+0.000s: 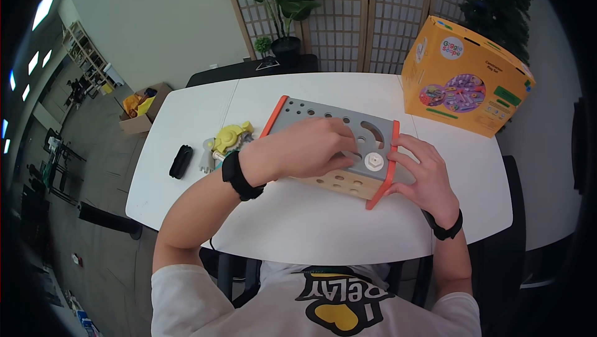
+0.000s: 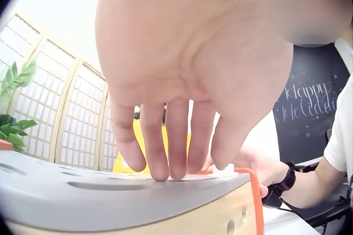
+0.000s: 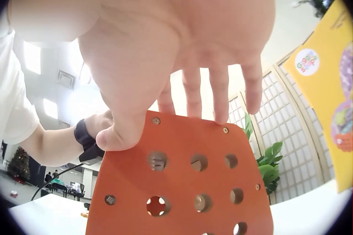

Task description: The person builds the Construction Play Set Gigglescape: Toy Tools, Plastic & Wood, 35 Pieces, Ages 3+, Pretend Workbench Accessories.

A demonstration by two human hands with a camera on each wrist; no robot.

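Observation:
A toy workbench with a grey top (image 1: 311, 116), a pale wooden front with holes and orange-red end panels sits on the white table. My left hand (image 1: 305, 147) reaches over the top, fingertips at the grey surface beside a white hex-shaped piece (image 1: 374, 161). In the left wrist view its fingers (image 2: 177, 136) point down fairly straight, the thumb apart from them, and nothing shows between them. My right hand (image 1: 426, 178) grips the right end panel (image 3: 182, 152), thumb against its outer face near one edge and fingers over the top edge.
Yellow-green and grey toy parts (image 1: 230, 141) lie left of the workbench, with a black case-like object (image 1: 181, 161) further left. A large yellow box (image 1: 466, 76) stands at the back right of the table. Behind are a potted plant (image 1: 286, 45) and a folding screen.

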